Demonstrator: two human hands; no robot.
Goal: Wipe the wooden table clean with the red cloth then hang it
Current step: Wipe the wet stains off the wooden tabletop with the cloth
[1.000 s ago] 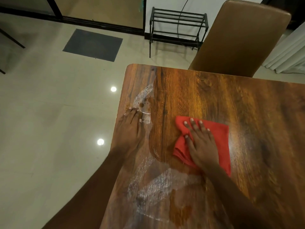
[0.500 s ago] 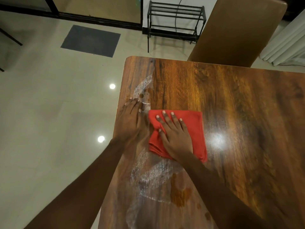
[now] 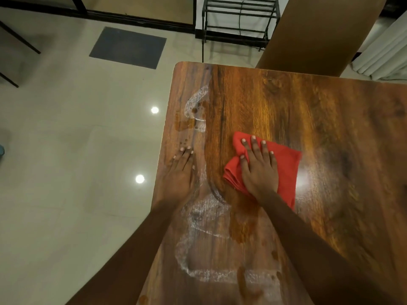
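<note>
The folded red cloth point(image 3: 286, 170) lies on the wooden table point(image 3: 308, 111), a little right of the table's left edge. My right hand point(image 3: 258, 168) presses flat on the cloth with straight, spread fingers. My left hand point(image 3: 180, 172) rests flat on the table at its left edge, apart from the cloth. White foamy streaks point(image 3: 198, 216) and brown wet stains point(image 3: 242, 225) run along the left side of the table, from beyond my left hand down toward me.
A brown chair back point(image 3: 319, 34) stands at the table's far edge. A black metal rack point(image 3: 240, 20) and a grey floor mat point(image 3: 127, 47) lie beyond on the tiled floor. White curtains point(image 3: 383, 53) hang at the far right.
My right hand slid the cloth left up against my left hand, then back to the right. My left hand stayed on the table's left edge.
</note>
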